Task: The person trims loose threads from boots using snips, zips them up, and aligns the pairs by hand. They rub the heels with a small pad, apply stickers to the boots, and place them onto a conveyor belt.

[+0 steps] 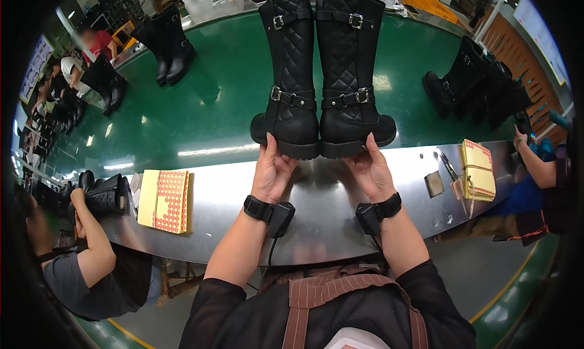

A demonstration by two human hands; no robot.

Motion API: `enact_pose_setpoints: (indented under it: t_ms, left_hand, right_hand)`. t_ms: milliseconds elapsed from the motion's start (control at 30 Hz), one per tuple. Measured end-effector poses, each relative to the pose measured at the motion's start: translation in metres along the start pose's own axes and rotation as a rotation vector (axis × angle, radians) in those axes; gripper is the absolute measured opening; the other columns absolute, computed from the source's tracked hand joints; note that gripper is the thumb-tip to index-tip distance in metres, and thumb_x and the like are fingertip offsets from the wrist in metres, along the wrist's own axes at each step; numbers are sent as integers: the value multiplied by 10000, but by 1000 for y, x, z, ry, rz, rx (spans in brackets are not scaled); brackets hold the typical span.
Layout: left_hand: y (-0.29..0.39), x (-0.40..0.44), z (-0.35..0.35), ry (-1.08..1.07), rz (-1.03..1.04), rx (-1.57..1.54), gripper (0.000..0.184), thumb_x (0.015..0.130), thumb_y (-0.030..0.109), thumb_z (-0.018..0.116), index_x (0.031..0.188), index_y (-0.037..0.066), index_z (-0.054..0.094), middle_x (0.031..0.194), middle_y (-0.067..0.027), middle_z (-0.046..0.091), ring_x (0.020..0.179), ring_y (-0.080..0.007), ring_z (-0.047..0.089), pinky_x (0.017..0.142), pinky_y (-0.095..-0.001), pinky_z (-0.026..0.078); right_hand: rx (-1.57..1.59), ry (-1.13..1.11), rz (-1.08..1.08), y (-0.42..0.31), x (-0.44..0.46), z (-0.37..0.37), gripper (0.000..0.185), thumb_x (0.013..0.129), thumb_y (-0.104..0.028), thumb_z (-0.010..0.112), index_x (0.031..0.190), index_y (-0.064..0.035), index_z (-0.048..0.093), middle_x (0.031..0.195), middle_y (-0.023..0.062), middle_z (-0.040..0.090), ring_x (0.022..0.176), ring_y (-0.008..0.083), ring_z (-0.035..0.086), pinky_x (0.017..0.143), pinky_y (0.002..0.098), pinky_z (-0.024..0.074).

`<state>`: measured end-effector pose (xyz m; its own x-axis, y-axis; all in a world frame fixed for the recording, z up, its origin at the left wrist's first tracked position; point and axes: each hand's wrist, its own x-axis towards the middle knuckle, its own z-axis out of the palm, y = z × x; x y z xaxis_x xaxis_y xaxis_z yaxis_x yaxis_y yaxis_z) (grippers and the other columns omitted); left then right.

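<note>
Two tall black quilted boots with buckled straps stand side by side, heels together and toes pointing outward, over the near edge of the green surface. My left hand [274,172] grips the left boot [292,75] at its sole, thumb on the outside and fingers underneath. The right boot [350,75] is held the same way by my right hand [371,169], its thumb against the foot. Both hands have their palms turned up, and the fingertips are partly hidden below the soles. A black band with a small box is on each wrist.
A yellow pad with red stickers [164,200] lies left on the metal ledge [322,227]; another pad [479,169], tools [450,166] and a dark square [434,184] lie right. More boots [167,45] stand on the green table [225,105]. Co-workers sit at both sides.
</note>
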<state>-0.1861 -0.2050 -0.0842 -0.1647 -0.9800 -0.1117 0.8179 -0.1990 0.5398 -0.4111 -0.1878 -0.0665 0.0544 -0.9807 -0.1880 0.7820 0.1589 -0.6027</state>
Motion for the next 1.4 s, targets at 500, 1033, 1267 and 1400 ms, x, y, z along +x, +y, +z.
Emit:
enact_pose_setpoints:
  t_ms: [500, 1033, 1267, 1400]
  left_hand:
    - [2, -8, 12, 31, 104, 65, 543, 959, 345, 572, 1402, 250, 273, 1384, -22, 474, 1205, -230, 528, 991, -443, 434]
    - [3, -24, 39, -398, -463, -250, 745, 941, 673, 268, 1453, 140, 361, 1419, -147, 456, 1285, -355, 460, 1076, -603, 336]
    - [1, -30, 51, -209, -320, -206, 689, 954, 600, 288, 1422, 103, 389, 1406, -179, 454, 1261, -378, 482, 1068, -558, 379]
    - [1, -31, 55, -139, -250, -219, 671, 951, 579, 308, 1381, 77, 421, 1375, -180, 475, 1245, -365, 496, 1043, -541, 421]
  right_hand:
    - [-110, -39, -89, -2, -3, 1, 390, 937, -249, 634, 1273, -97, 510, 1205, 39, 601, 1089, 185, 589, 902, 385, 500]
    - [-325, -109, 270, -7, 2, -2, 597, 920, -423, 623, 1355, -65, 428, 945, -38, 587, 764, 32, 537, 618, 177, 401]
    - [-548, 80, -7, 2, -1, 5, 589, 881, -213, 719, 1347, -58, 394, 787, -52, 394, 594, 13, 361, 506, 169, 314]
    - [-700, -119, -413, -15, -9, 36, 200, 922, -244, 655, 937, -83, 537, 744, -55, 426, 620, 22, 365, 535, 191, 327]
